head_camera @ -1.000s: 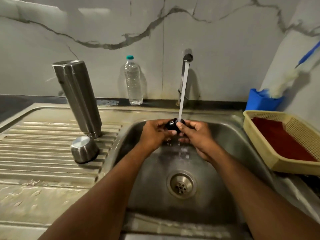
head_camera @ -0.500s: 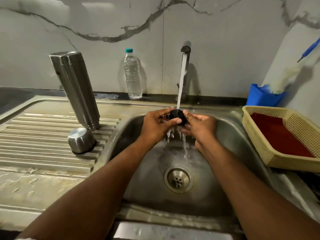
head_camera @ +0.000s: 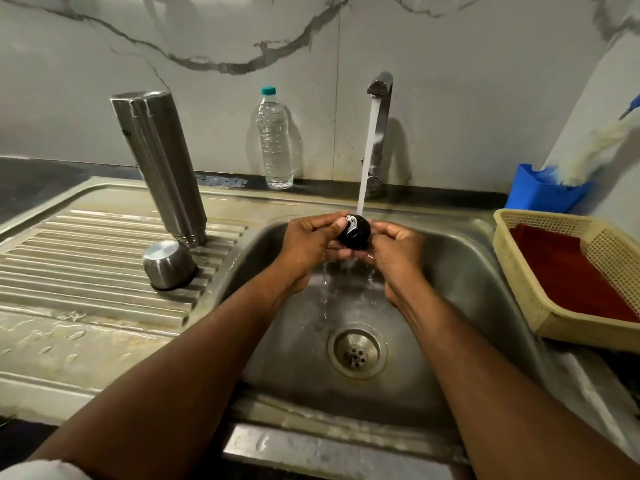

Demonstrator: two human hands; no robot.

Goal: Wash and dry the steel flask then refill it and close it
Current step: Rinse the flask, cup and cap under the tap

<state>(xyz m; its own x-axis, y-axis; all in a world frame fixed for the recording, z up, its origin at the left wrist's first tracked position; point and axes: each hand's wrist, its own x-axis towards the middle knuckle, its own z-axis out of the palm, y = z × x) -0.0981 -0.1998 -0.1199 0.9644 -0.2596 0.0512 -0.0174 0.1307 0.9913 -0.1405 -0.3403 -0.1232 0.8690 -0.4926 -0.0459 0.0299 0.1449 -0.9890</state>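
Both hands gripped the black stopper [head_camera: 354, 231] under the stream; the flask [head_camera: 160, 164] stood inverted beyond the left hand [head_camera: 308, 242], farther from the right hand [head_camera: 394, 252].

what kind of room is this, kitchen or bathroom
Most likely a home kitchen. A steel sink with a ribbed draining board sits under a running tap against a marble-look wall, and a steel flask stands upside down on the board to drain.
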